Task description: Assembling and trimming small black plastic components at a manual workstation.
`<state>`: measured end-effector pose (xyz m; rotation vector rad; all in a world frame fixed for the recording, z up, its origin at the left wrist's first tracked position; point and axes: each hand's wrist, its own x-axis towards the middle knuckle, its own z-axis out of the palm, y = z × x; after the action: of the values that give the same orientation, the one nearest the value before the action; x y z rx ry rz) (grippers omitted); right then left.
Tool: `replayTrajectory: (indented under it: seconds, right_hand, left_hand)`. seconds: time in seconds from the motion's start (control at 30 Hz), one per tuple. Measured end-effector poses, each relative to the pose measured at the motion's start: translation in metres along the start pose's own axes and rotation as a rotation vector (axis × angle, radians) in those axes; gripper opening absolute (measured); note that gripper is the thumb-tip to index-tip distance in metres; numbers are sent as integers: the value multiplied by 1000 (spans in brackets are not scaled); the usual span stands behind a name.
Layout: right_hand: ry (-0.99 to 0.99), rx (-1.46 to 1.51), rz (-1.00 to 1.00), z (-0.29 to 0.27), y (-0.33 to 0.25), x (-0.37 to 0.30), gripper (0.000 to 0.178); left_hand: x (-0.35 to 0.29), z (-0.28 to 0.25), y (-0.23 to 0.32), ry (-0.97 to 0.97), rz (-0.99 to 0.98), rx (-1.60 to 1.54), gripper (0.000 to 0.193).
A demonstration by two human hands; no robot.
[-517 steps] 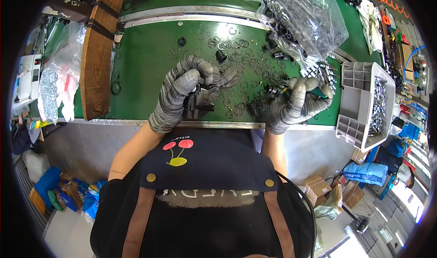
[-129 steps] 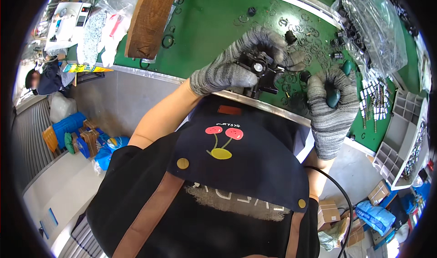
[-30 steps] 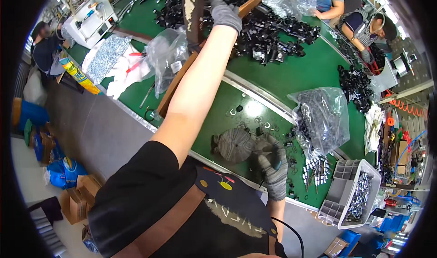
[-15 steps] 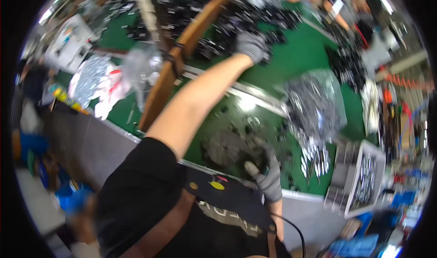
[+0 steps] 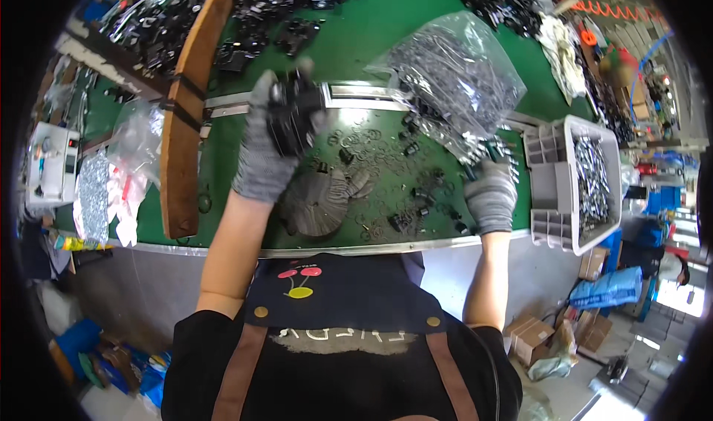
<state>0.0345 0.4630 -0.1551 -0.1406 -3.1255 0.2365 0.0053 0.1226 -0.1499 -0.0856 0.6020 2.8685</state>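
Note:
My left hand, in a grey knitted glove, is closed around black plastic parts above the near part of the green table. The parts and fingertips are slightly blurred, and I cannot tell how many parts there are. My right hand, also gloved, reaches into silver metal pins at the mouth of a clear plastic bag. Its thumb and fingers are apart, with dark tips; nothing plainly sits between them. Between the hands lie a fanned stack of thin grey discs and scattered small black rings.
A grey plastic crate of metal pins stands at the right. A wooden board rises on the left beside plastic bags. Heaps of black parts lie beyond a metal rail. The table's metal edge runs before me.
My left hand has come back from the far heap with black parts in it. My right hand has moved from beside the discs rightward to the pins. The view has turned and steadied.

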Motion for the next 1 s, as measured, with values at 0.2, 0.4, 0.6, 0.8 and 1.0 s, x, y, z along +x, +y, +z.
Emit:
replayTrajectory:
  seconds: [0.2, 0.4, 0.6, 0.8, 1.0]
  right_hand:
    - [-76, -222, -11, 35, 33, -1, 20]
    - [45, -117, -229, 32, 38, 3, 25]
    - [180, 1000, -118, -22, -57, -20, 23]
    - [-44, 1633, -261, -3, -173, -52, 21]
    - [179, 958, -776, 32, -170, -47, 56]
  left_hand:
    - [-45, -43, -29, 12, -79, 61, 56]
    - [-68, -43, -42, 47, -93, 108, 56]
    - [-68, -48, -56, -24, -35, 446, 61]
    - [-76, -58, -60, -32, -45, 546, 55]
    - [-81, -59, -59, 101, 7, 584, 62]
